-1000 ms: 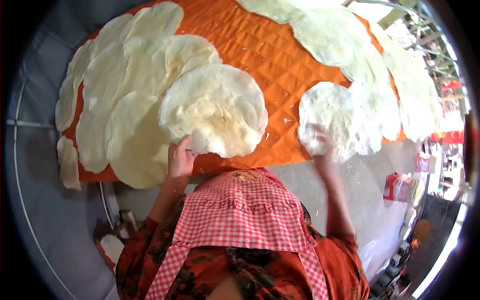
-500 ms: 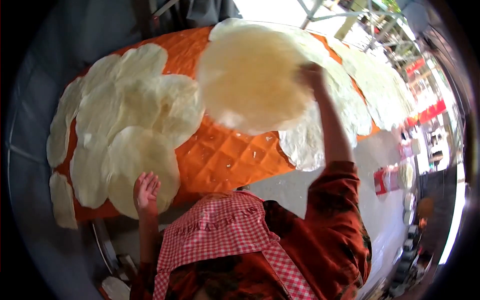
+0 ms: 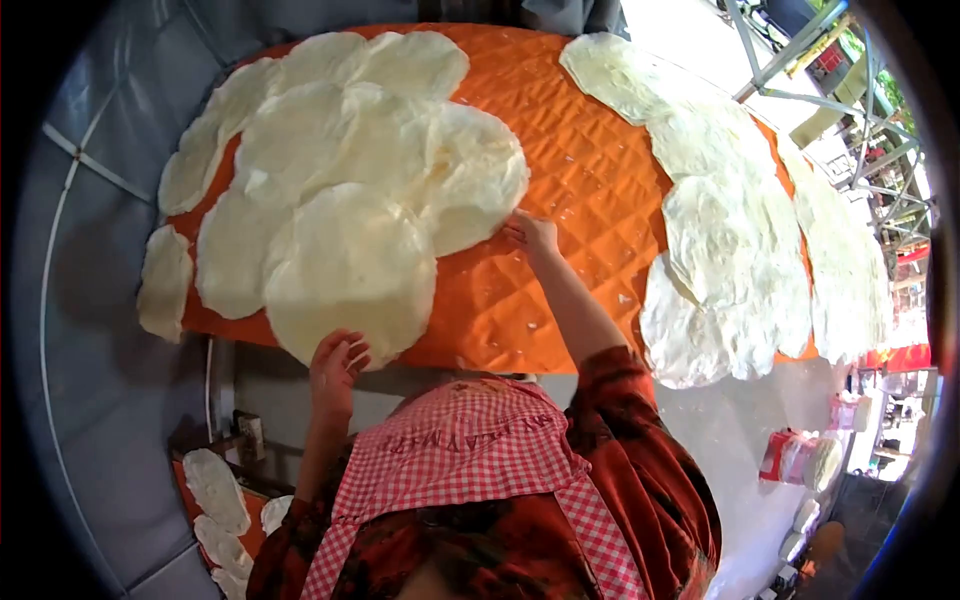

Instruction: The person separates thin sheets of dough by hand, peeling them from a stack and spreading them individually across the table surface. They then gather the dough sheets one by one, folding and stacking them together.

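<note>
Thin, pale round sheets lie overlapping on an orange quilted cloth (image 3: 560, 130). My right hand (image 3: 533, 233) has its fingers closed at the lower right edge of one sheet (image 3: 475, 175) in the left group. Over the lower edge of the nearest large sheet (image 3: 352, 265) is my left hand (image 3: 340, 362), its fingers apart and slightly curled, holding nothing. More sheets (image 3: 715, 230) overlap at the right side of the cloth.
A grey wall covering (image 3: 90, 280) stands at the left. Below it, a lower surface bears several smaller pale sheets (image 3: 215, 490). Metal bars (image 3: 790, 50) are at the upper right. A red and white package (image 3: 790, 458) stands on the floor at the right.
The sheet my right hand swung up has left that hand and lies among the others at the right. My right hand has moved left to the left group's edge.
</note>
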{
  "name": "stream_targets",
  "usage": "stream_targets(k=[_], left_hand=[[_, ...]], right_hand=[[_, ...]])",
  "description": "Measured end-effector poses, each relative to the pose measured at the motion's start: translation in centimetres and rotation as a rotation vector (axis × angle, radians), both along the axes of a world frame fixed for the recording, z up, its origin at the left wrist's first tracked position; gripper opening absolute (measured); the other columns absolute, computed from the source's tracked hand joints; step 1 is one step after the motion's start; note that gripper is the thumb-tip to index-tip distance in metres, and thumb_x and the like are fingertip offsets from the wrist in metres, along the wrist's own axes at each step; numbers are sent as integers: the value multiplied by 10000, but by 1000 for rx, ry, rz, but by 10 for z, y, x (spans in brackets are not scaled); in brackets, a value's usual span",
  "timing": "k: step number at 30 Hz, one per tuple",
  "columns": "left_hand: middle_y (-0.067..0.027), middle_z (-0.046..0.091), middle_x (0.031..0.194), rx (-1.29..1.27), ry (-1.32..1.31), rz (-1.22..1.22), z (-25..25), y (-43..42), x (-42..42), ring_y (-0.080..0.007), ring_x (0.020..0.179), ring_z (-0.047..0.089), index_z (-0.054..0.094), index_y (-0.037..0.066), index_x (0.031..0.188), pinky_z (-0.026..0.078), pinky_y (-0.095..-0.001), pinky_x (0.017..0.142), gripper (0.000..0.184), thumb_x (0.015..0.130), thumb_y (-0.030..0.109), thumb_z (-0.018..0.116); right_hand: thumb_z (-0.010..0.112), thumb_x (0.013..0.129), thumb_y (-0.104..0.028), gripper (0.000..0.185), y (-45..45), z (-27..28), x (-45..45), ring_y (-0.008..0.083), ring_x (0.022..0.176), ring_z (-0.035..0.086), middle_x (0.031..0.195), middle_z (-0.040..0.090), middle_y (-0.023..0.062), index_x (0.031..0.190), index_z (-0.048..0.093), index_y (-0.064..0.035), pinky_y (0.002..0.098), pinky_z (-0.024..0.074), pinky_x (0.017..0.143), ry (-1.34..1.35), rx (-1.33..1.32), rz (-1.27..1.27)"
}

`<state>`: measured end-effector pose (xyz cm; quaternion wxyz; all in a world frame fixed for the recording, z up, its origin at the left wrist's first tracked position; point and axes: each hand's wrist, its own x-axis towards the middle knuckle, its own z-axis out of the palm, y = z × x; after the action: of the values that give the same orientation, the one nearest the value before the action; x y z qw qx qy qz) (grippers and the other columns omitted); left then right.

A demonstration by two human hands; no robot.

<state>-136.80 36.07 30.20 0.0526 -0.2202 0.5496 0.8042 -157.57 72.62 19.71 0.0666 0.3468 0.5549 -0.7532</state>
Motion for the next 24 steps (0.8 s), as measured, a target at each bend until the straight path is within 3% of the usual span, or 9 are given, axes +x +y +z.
stream_targets(k=[2, 5, 7, 9, 11, 13, 16, 21, 24], left_hand=[[-119, 593, 1101, -29, 36, 9, 6, -11, -1, -199, 941, 593, 508, 31, 1174, 499, -328, 804, 265, 933, 137, 478], [-117, 595, 1100, -51, 32, 58, -1, -28, 8, -198, 942, 595, 510, 31, 1177, 497, -324, 801, 271, 932, 143, 476], [-117, 594, 1102, -36, 54, 74, -10, -37, 6, -200, 950, 594, 510, 30, 1182, 496, -324, 803, 280, 931, 150, 477], [-117, 592, 1107, -9, 110, 67, -15, -47, 8, -203, 961, 592, 510, 29, 1184, 493, -325, 809, 288, 929, 158, 480], [-111, 571, 1151, 44, 148, 34, -9, -54, 1, -228, 1016, 575, 485, 54, 1229, 483, -343, 843, 324, 942, 203, 482], [-113, 544, 1200, 125, 182, 1, -6, -59, -22, -256, 1067, 554, 463, 73, 1263, 472, -369, 875, 359, 948, 245, 485], [-129, 476, 1288, 338, 238, -31, -14, -55, -54, -311, 1145, 506, 418, 100, 1307, 443, -448, 929, 426, 946, 318, 480], [-109, 415, 1347, 853, 379, -129, 4, -24, -94, -347, 1199, 448, 344, 175, 1362, 377, -592, 982, 521, 936, 466, 413], [-50, 516, 1219, 720, 253, -165, -32, -26, -108, -211, 1093, 513, 403, 160, 1321, 450, -437, 889, 521, 948, 522, 358]], right_hand=[[729, 754, -170, 322, -30, -3, -42, 258, 654, 627, 802, 629, 134, 931, 592, 61, 346, 524, 598, -117, 150, -12], [747, 700, -110, 298, -51, 28, -51, 278, 655, 623, 793, 622, 139, 896, 592, 51, 359, 511, 566, -122, -95, 44], [722, 669, -36, 271, -44, 40, -88, 270, 658, 620, 790, 619, 130, 901, 594, 22, 382, 493, 515, -6, 259, 173], [715, 656, -20, 297, -53, 100, -121, 255, 657, 623, 822, 630, 125, 923, 593, 22, 389, 503, 509, 410, 447, 255], [734, 649, -111, 272, -71, 181, -167, 267, 687, 661, 753, 656, 146, 858, 640, 35, 407, 517, 526, 286, 729, 360], [680, 699, -155, 283, -93, 254, -175, 214, 641, 641, 731, 658, 105, 922, 664, 19, 369, 518, 561, 748, 887, 509], [655, 721, -169, 283, -162, 346, -97, 224, 671, 644, 763, 654, 142, 955, 648, -9, 351, 515, 635, 834, 1219, 766], [623, 716, -236, 247, -246, 246, 21, 360, 835, 580, 883, 568, 176, 871, 602, -46, 411, 487, 747, 909, 1409, 1008], [699, 687, -259, 303, -252, 172, 46, 321, 879, 569, 905, 575, 162, 859, 597, -32, 376, 475, 788, 742, 1034, 1282]])
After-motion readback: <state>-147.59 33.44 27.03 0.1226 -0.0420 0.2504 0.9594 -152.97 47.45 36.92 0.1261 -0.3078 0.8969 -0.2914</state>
